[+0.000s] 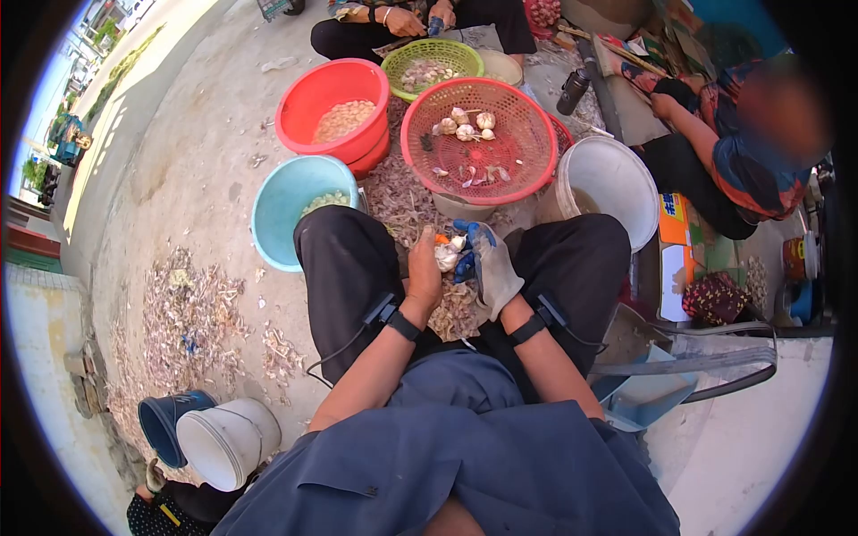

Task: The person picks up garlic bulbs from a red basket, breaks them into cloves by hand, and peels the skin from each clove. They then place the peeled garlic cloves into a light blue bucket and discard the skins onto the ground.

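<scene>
Between my knees, my left hand (424, 271) and my right hand (488, 263) are closed around a garlic bulb (446, 257). The left hand is bare. A grey-white glove with blue fingertips covers the right one. Something small and orange shows at the fingers by the bulb. Just ahead stands a red colander (529, 134), holding several whole garlic bulbs (466, 133) and loose peels. Garlic skins (454, 313) lie below my hands. Left of my knee is a light blue basin (273, 210) with pale cloves at its bottom.
A red tub (295, 116) of cloves and a green basket (465, 54) stand farther ahead. One white bucket (612, 183) is beside my right knee, another (223, 442) behind left. People sit ahead and at right. Peels (192, 313) litter the ground.
</scene>
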Demonstrator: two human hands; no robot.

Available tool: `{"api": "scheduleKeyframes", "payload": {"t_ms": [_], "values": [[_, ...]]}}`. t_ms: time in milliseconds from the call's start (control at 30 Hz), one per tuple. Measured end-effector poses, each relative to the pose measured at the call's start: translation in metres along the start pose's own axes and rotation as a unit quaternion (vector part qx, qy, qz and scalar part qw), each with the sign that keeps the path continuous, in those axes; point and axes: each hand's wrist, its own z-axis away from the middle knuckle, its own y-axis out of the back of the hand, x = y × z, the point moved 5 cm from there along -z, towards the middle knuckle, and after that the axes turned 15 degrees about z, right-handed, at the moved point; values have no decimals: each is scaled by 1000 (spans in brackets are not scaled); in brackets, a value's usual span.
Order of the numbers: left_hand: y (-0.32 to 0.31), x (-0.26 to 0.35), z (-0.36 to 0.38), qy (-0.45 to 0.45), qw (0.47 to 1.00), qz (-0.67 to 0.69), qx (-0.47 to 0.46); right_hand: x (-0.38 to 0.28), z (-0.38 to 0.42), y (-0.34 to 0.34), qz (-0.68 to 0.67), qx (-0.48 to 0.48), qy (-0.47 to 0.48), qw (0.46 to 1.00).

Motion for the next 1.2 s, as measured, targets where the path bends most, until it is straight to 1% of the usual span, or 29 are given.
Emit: {"api": "scheduleKeyframes", "payload": {"t_ms": [33, 67, 100, 133, 167, 233, 267, 333, 367, 433, 467, 533, 667, 733, 767, 833, 967, 1033, 1200], "values": [[4, -2, -3, -14, 1000, -6, 1, -10, 4, -2, 64, -1, 50, 997], [8, -5, -7, -15, 1000, -5, 1, 0, 0, -3, 64, -2, 50, 997], [11, -8, -10, -24, 1000, -14, -2, 6, -7, -3, 149, 36, 136, 979], [10, -7, -11, -33, 999, -22, -6, -2, -6, -7, 232, 73, 219, 945], [10, -8, -10, -33, 999, -22, -6, -4, -5, -5, 232, 73, 219, 945], [10, -6, -8, -31, 999, -38, -11, 3, -4, -2, 158, -12, 66, 985], [10, -4, -7, -32, 999, -37, -11, -4, -2, -1, 159, -12, 66, 985], [5, 2, -3, -16, 998, -29, -54, -10, 1, 1, 48, -11, 42, 998], [5, 6, -1, -16, 998, -28, -54, -11, 1, 2, 49, -12, 43, 998], [0, 13, 4, -3, 992, -55, -116, -12, 2, 2, -18, -18, 29, 999], [0, 16, 5, -3, 992, -55, -116, -14, 4, 2, -17, -18, 29, 999], [-8, 27, 8, -56, 977, -115, -173, -19, 10, 3, -51, -12, 23, 998], [-13, 35, 13, -26, 984, -102, -142, -33, 17, 1, -19, -12, 41, 999], [-19, 39, 13, -68, 984, -97, -135, -38, 19, 0, 61, -24, 86, 994], [-18, 40, 14, -68, 984, -97, -134, -35, 18, 2, 61, -24, 86, 994], [-15, 39, 15, -46, 975, -160, -147, -32, 16, 1, 138, -26, 95, 985], [-11, 34, 11, -66, 967, -182, -164, -31, 20, -2, 137, -31, 86, 986], [-11, 33, 11, -84, 960, -210, -164, -27, 18, -1, 162, -20, 76, 984], [-11, 33, 13, -67, 964, -196, -164, -23, 16, 1, 162, -17, 87, 983]]}}
